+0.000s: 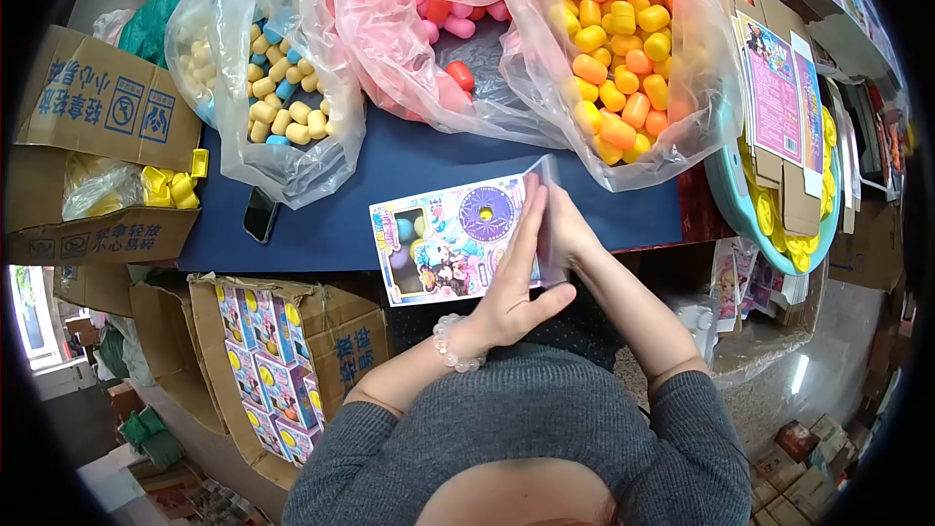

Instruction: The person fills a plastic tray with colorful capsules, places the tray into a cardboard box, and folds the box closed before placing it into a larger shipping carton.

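A toy gift box [443,278] with colourful cartoon print, a purple round dial and a window showing pastel capsules lies at the table's near edge. My left hand [511,297], wearing a clear bead bracelet [458,343], rests flat across its right end, fingers stretched and thumb apart. On the other side, my right hand [570,229] lies against the clear-looking end flap [552,263], its fingers straight and partly hidden. The two palms face each other with the end of the box between them.
Clear plastic bags hold cream and blue capsules [287,102], pink ones [463,24] and orange-yellow ones [623,29]. A phone [259,214] lies left, beside a carton [107,136] with yellow pieces. Another carton [341,341] holds several packed boxes. A teal basin [726,185] stands right.
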Demonstrator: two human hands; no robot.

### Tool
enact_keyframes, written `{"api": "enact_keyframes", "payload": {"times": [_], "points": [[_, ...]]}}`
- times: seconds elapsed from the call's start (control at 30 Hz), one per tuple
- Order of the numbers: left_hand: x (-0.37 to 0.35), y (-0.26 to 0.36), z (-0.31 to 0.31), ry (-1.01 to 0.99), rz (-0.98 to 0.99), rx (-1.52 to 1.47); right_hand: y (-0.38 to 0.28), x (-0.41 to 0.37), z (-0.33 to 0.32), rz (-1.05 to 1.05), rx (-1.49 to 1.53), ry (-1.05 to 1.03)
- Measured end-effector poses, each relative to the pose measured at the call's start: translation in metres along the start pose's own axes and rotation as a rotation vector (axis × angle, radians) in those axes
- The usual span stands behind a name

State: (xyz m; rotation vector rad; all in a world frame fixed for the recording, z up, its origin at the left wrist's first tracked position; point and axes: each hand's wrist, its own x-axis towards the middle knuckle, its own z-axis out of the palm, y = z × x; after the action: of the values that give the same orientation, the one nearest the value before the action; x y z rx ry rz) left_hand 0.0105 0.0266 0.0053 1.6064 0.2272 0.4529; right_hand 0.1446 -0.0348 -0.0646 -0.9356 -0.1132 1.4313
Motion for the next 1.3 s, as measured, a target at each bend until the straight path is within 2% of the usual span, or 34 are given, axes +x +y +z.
{"api": "enact_keyframes", "payload": {"times": [0.03, 0.07, 0.1, 0.13, 0.17, 0.23, 0.3, 0.37, 0.5, 0.57, 0.6, 0.63, 0.67, 0.7, 0.77, 0.8, 0.83, 0.87, 0.9, 0.93, 0.97, 1.03, 1.07, 1.17, 1.23, 1.27, 1.3], "points": [[-0.003, 0.008, -0.013, -0.112, -0.048, 0.017, 0.012, 0.001, -0.013, 0.000, 0.531, -0.067], [-0.005, 0.028, -0.028, -0.187, -0.066, 0.247, 0.031, 0.020, -0.039, -0.050, 0.403, -0.249], [-0.013, 0.034, -0.040, -0.122, -0.027, 0.548, 0.027, 0.020, -0.032, -0.045, 0.401, -0.254], [-0.022, 0.040, -0.050, -0.059, 0.013, 0.846, 0.024, 0.018, -0.025, -0.043, 0.263, -0.133], [-0.028, 0.050, -0.059, -0.028, -0.150, 1.093, 0.019, 0.015, -0.018, -0.043, 0.125, -0.011], [-0.037, 0.038, -0.069, -0.115, -0.237, 1.238, 0.011, 0.014, -0.016, -0.027, 0.203, -0.066], [-0.042, 0.026, -0.070, -0.091, -0.210, 1.259, 0.009, 0.017, -0.020, -0.005, 0.281, -0.122], [-0.042, 0.021, -0.074, -0.133, -0.154, 1.291, 0.012, 0.026, -0.027, -0.007, 0.554, -0.401], [-0.035, 0.023, -0.077, -0.138, -0.104, 1.294, 0.020, 0.037, -0.021, -0.057, 0.457, -0.227], [-0.028, 0.037, -0.085, -0.191, -0.097, 1.284, 0.030, 0.033, -0.019, -0.165, 0.195, 0.048], [-0.025, 0.043, -0.091, -0.199, -0.081, 1.278, 0.005, 0.003, 0.002, -0.217, 0.126, 0.094], [-0.022, 0.045, -0.095, -0.201, -0.075, 1.257, -0.019, -0.021, 0.007, -0.496, -0.633, 0.113], [-0.018, 0.048, -0.100, -0.214, -0.078, 1.228, -0.040, -0.039, 0.001, -0.579, -0.616, 0.060], [-0.016, 0.048, -0.104, -0.226, -0.070, 1.227, -0.074, -0.086, 0.001, -0.375, -0.842, 0.160], [-0.009, 0.052, -0.107, -0.264, -0.078, 1.211, -0.120, -0.165, -0.011, -0.568, -0.872, 0.226], [-0.007, 0.053, -0.108, -0.272, -0.094, 1.214, -0.136, -0.202, -0.028, -0.689, -0.806, 0.436], [-0.006, 0.053, -0.108, -0.272, -0.094, 1.209, -0.155, -0.233, -0.041, -0.792, -0.711, 0.753], [-0.002, 0.052, -0.105, -0.275, -0.084, 1.207, -0.180, -0.257, -0.064, -0.898, -0.975, 1.056], [-0.001, 0.052, -0.103, -0.268, -0.095, 1.207, -0.202, -0.269, -0.095, -0.982, -1.062, 1.203], [-0.001, 0.053, -0.102, -0.261, -0.111, 1.211, -0.222, -0.279, -0.129, -0.937, -1.192, 1.270], [-0.002, 0.054, -0.100, -0.259, -0.118, 1.217, -0.241, -0.283, -0.148, -0.717, -1.371, 1.345], [-0.001, 0.053, -0.093, -0.243, -0.113, 1.236, -0.262, -0.275, -0.214, -0.566, -1.733, 1.274], [-0.001, 0.053, -0.091, -0.235, -0.128, 1.244, -0.267, -0.268, -0.218, -0.317, -1.897, 1.277], [-0.007, 0.051, -0.086, -0.186, -0.078, 1.241, -0.278, -0.255, -0.230, -0.379, -2.057, 1.250], [-0.009, 0.052, -0.083, -0.163, -0.093, 1.235, -0.283, -0.256, -0.231, -0.382, -1.925, 1.269], [-0.010, 0.052, -0.081, -0.153, -0.125, 1.226, -0.285, -0.259, -0.238, -0.526, -1.942, 1.148], [-0.009, 0.052, -0.082, -0.163, -0.108, 1.235, -0.283, -0.261, -0.246, -0.612, -2.014, 1.136]]}}
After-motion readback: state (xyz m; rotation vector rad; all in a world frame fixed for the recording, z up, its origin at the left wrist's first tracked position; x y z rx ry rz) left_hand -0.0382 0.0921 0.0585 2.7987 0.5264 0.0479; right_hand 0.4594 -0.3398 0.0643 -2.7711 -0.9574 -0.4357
